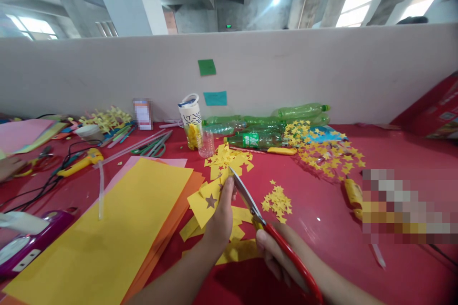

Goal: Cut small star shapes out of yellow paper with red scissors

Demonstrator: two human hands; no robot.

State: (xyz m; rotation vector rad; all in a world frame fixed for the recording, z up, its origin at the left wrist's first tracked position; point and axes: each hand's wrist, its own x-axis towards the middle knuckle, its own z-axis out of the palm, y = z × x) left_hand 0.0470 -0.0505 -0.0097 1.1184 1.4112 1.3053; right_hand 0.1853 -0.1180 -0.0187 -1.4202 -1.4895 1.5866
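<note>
My left hand (pixel 221 214) is closed, pinching yellow paper (pixel 200 206) with star-shaped holes cut in it. How many pieces it holds is hard to tell. In my right hand (pixel 274 250) are scissors (pixel 288 245) with red handles. Their blades point away from me, and the tips are beside my left thumb, at the paper's edge. Right of the blades lies a small heap of yellow paper stars (pixel 277 201). Beyond my left hand is a pile of yellow scraps (pixel 229 156) with star holes, and more scraps lie beneath it.
Yellow sheets (pixel 118 219) over orange and pink ones lie at left, near a purple power strip (pixel 46 240) and a yellow glue gun (pixel 80 163). Green bottles (pixel 265 139), a yellow cutter (pixel 282 151) and a star-covered cluster (pixel 325 152) are at the back. A hand (pixel 10 167) shows far left.
</note>
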